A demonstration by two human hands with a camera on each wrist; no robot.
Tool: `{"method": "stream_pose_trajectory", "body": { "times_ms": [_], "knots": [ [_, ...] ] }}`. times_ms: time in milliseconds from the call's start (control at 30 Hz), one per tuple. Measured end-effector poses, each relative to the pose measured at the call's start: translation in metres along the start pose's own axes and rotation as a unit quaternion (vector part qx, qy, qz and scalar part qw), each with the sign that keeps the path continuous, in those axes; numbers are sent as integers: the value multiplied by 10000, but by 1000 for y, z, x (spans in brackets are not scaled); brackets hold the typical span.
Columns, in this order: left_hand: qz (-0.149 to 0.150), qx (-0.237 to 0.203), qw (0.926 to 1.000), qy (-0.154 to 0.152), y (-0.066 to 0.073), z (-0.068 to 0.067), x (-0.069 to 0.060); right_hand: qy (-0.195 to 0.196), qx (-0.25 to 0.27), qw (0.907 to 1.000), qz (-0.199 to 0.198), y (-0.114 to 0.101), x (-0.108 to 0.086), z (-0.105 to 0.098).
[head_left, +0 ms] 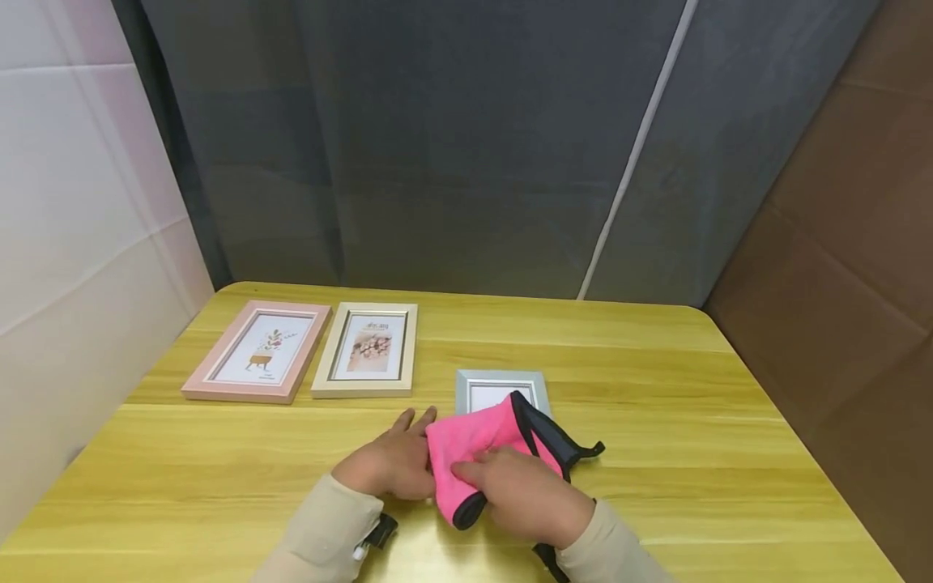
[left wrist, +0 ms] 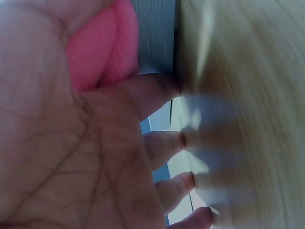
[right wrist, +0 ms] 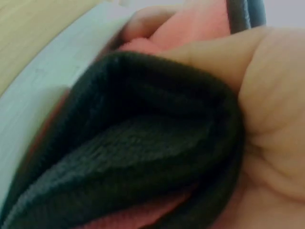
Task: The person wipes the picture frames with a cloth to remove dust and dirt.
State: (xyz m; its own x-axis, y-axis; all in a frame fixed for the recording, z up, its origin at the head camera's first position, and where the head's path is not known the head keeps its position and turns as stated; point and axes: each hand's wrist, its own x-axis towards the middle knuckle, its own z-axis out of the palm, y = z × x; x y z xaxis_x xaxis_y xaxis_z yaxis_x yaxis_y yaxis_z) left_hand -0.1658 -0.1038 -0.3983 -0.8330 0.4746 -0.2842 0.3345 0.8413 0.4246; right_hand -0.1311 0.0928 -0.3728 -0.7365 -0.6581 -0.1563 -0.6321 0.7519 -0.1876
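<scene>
Across one yellow wood-grained table, two forearms in pale sleeves reach in: the left hand is open, fingers extended and spread with fingertips down on the tabletop, while the right hand grips a cloth, thumb on top. That single pink, black-edged cloth is bunched over the near part of a grey frame, just beside the left hand. Three picture frames lie there: a pink frame, a cream frame near it, and the partly covered grey frame.
</scene>
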Motion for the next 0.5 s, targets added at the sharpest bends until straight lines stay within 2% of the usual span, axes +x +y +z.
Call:
{"method": "stream_pose_trajectory", "body": {
  "times_ms": [100,200,300,500],
  "knots": [
    [-11,-108,9999,67,0,-1,0,8,-154,9996,230,-2,6,0],
    [70,-199,9997,75,0,-2,0,-26,-246,9992,302,3,21,-4],
    [45,-290,9996,35,0,-2,0,-151,-144,9989,431,13,41,-10],
    [-264,-310,9991,-64,0,-1,-1,-274,366,9941,979,31,75,-21]
  ]
}}
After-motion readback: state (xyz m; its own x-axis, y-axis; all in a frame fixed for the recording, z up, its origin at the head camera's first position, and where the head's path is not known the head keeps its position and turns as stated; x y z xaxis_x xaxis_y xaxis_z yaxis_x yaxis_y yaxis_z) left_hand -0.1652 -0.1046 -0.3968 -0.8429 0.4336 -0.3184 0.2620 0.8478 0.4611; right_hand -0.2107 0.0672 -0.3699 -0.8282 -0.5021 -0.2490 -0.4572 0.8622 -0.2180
